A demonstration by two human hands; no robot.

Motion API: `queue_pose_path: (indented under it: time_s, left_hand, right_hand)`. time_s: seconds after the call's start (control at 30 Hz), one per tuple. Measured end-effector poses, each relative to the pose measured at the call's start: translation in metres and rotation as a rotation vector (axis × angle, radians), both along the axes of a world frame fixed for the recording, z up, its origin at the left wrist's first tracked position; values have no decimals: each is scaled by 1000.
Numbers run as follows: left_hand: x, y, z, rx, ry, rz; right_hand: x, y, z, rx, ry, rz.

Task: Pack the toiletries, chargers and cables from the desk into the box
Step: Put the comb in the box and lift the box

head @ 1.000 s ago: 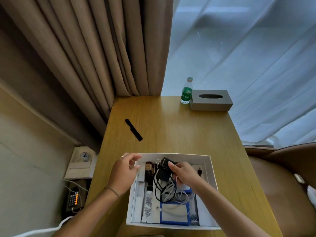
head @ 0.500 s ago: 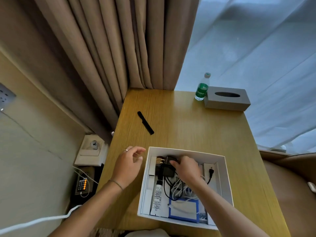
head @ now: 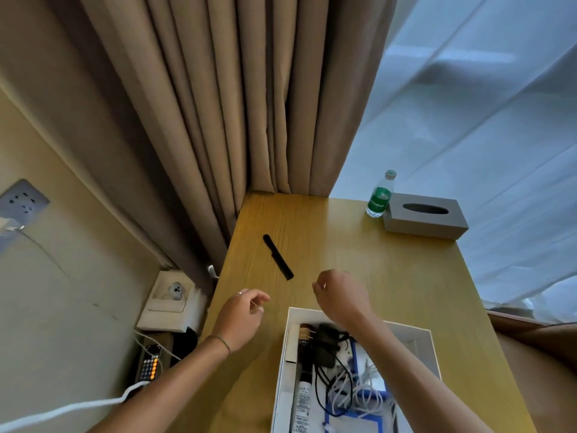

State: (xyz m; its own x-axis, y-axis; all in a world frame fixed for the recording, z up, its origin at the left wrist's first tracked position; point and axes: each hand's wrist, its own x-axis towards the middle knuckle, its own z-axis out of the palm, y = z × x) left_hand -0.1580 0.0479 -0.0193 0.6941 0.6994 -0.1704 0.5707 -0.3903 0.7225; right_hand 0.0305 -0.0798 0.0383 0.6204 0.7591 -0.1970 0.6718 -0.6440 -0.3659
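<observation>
I see my right hand (head: 338,296) loosely curled and empty, above the box (head: 418,334) rim; my left hand (head: 242,317) relaxed, holding nothing. The comb (head: 278,257) lies on the tabletop (head: 390,276) at eleven o'clock, likely my next pick. Chargers and cables sit boxed.

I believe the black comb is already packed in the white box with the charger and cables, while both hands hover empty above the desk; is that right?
Not quite. The head view shows the black comb lying on the desk, outside the white box. The rest holds: the charger and cables are in the box, and the left hand and right hand are empty.
</observation>
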Motion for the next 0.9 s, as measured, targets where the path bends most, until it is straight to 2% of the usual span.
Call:
queue_pose_path:
  time_s: [0.13,0.27,0.47,0.6,0.77,0.9]
  left_hand:
    - [-3,18,-13,7,61,14]
    - [-9,28,-38,11,151,33]
    - [-22,35,-75,106,303,-52]
    - [-25,34,-95,142,390,-119]
    - [-28,29,-108,311,454,-156]
    - [-30,27,-111,358,454,-184]
  right_hand:
    - [8,43,-9,30,60,-36]
    - [13,86,-34,-33,140,-79]
    - [15,132,-87,-151,107,-118]
    - [15,147,-120,-180,66,-179]
    - [17,156,-143,-201,40,-211]
    - [20,160,-149,-201,104,-269]
